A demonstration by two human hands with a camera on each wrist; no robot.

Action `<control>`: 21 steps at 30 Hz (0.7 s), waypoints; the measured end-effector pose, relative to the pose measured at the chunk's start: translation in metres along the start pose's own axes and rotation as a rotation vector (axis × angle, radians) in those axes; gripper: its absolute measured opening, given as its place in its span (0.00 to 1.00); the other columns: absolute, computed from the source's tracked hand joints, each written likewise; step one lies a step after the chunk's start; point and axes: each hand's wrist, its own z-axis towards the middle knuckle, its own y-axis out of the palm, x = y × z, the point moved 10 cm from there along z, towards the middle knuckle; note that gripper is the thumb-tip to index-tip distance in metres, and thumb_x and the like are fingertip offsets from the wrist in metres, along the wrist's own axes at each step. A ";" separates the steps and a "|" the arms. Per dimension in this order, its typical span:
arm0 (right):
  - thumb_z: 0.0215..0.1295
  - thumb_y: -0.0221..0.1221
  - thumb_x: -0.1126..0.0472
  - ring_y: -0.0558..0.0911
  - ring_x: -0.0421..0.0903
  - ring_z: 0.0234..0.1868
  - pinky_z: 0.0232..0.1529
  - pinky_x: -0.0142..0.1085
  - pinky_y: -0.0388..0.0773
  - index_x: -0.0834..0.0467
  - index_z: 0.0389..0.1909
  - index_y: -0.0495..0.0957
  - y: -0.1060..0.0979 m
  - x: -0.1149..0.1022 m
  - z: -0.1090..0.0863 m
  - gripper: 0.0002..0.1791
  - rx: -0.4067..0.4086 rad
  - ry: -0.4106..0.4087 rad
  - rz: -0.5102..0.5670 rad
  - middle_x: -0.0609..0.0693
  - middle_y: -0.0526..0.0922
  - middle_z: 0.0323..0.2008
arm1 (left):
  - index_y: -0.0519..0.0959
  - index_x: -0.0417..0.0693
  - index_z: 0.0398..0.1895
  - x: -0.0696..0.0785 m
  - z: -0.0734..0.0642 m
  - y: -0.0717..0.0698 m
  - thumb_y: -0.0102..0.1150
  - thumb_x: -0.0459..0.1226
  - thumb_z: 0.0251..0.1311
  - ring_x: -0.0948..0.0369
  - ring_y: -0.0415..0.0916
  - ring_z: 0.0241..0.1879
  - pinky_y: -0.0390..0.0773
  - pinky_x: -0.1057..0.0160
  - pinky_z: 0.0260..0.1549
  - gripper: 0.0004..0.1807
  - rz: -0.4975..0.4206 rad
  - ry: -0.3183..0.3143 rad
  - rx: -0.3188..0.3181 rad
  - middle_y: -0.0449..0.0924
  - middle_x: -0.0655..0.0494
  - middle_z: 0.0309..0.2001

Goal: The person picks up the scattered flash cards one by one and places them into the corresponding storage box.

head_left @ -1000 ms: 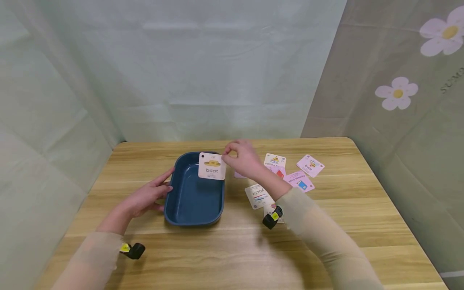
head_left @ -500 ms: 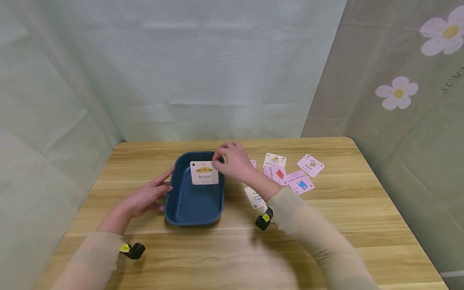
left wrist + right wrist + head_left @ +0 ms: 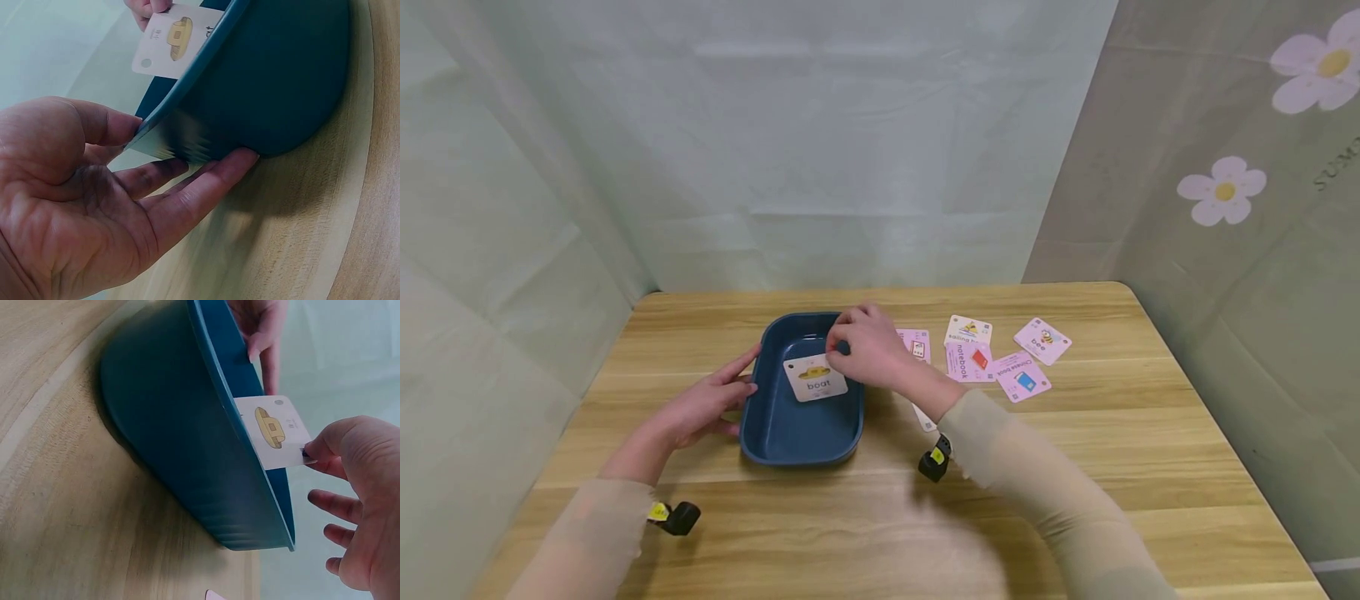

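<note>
My right hand (image 3: 867, 348) pinches a white flash card (image 3: 811, 382) by its upper right corner. The card carries a yellow boat picture and the word "boat", and it slants into the blue tray (image 3: 805, 460). In the right wrist view, thumb and forefinger meet at the corner of the card (image 3: 272, 428), while the other fingers stay apart from it. My left hand (image 3: 711, 404) rests at the tray's left side. The left wrist view has its thumb (image 3: 112, 125) at the rim and the other fingers, fairly straight, against the outer wall.
Right of the tray lie several picture cards: sailing boat (image 3: 970, 327), notebook (image 3: 968, 362), Chinese book (image 3: 1021, 377), bee (image 3: 1042, 340) and a pink one (image 3: 917, 343). My right forearm partly covers a white card (image 3: 924, 418). Fabric curtains (image 3: 850, 167) surround the wooden table (image 3: 820, 533).
My right hand has moved left and toward me, lowering the boat card from above the tray's far right side into it, and the card now tilts. My left hand has stayed put.
</note>
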 end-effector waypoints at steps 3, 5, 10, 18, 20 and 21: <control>0.70 0.60 0.49 0.64 0.52 0.66 0.68 0.49 0.60 0.41 0.35 0.84 0.004 -0.002 0.000 0.06 -0.014 -0.004 -0.013 0.44 0.77 0.57 | 0.38 0.71 0.84 0.001 0.000 0.001 0.42 0.37 0.80 0.39 0.72 0.61 0.84 0.46 0.44 0.38 -0.004 0.011 -0.007 0.47 0.32 0.75; 0.70 0.61 0.49 0.64 0.52 0.66 0.68 0.50 0.59 0.41 0.35 0.84 0.007 -0.004 0.001 0.05 -0.021 -0.009 -0.022 0.44 0.77 0.57 | 0.38 0.70 0.84 0.002 0.000 0.002 0.42 0.37 0.80 0.39 0.72 0.61 0.84 0.45 0.44 0.39 -0.009 0.020 -0.013 0.47 0.31 0.76; 0.70 0.61 0.48 0.64 0.52 0.66 0.69 0.50 0.59 0.41 0.35 0.84 0.013 -0.006 0.001 0.05 -0.038 -0.018 -0.060 0.44 0.78 0.58 | 0.37 0.70 0.84 0.003 0.001 0.004 0.43 0.37 0.80 0.38 0.71 0.61 0.83 0.44 0.44 0.39 -0.015 0.031 -0.023 0.45 0.31 0.77; 0.69 0.62 0.49 0.64 0.52 0.67 0.70 0.50 0.58 0.41 0.34 0.85 0.016 -0.008 0.000 0.05 -0.036 -0.023 -0.061 0.45 0.79 0.57 | 0.37 0.70 0.84 0.003 0.000 0.004 0.42 0.37 0.80 0.43 0.74 0.58 0.84 0.45 0.43 0.39 -0.027 0.030 -0.024 0.48 0.31 0.76; 0.69 0.62 0.49 0.64 0.53 0.68 0.72 0.50 0.56 0.41 0.34 0.85 0.016 -0.008 0.000 0.05 -0.037 -0.019 -0.060 0.45 0.79 0.58 | 0.37 0.70 0.84 0.003 -0.001 0.004 0.43 0.38 0.80 0.43 0.75 0.57 0.84 0.46 0.43 0.39 -0.025 0.030 -0.025 0.48 0.31 0.75; 0.69 0.62 0.49 0.63 0.53 0.69 0.72 0.51 0.56 0.41 0.35 0.85 0.016 -0.008 0.000 0.05 -0.037 -0.017 -0.057 0.45 0.79 0.58 | 0.37 0.70 0.84 0.003 -0.001 0.004 0.43 0.38 0.80 0.43 0.75 0.57 0.84 0.46 0.43 0.39 -0.023 0.029 -0.023 0.48 0.32 0.75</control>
